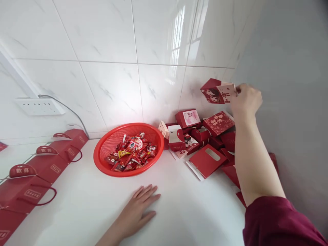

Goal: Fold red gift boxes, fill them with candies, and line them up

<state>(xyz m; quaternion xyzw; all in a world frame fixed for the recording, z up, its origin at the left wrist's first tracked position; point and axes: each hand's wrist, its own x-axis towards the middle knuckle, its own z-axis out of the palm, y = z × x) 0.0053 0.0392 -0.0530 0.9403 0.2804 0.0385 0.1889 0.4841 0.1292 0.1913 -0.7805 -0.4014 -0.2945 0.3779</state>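
Observation:
Raised above the heap on the right, my right hand (246,99) grips one end of a small red and pale pink gift box (216,91) with printed figures on it. The fingertips are partly hidden behind the hand. My left hand (140,211) lies flat on the white tabletop (179,205), fingers stretched out, with nothing in it. Just beyond it stands a round red plastic basket (102,160) holding many wrapped candies (130,152). Below my right hand is a jumbled pile of red gift boxes (207,159), some folded up and some flat.
Along the left edge runs a row of red boxes (48,164) with handles and cord loops. A white power strip (39,106) with a dark cable (73,111) is on the tiled wall (112,89). A grey surface (289,85) rises at the right.

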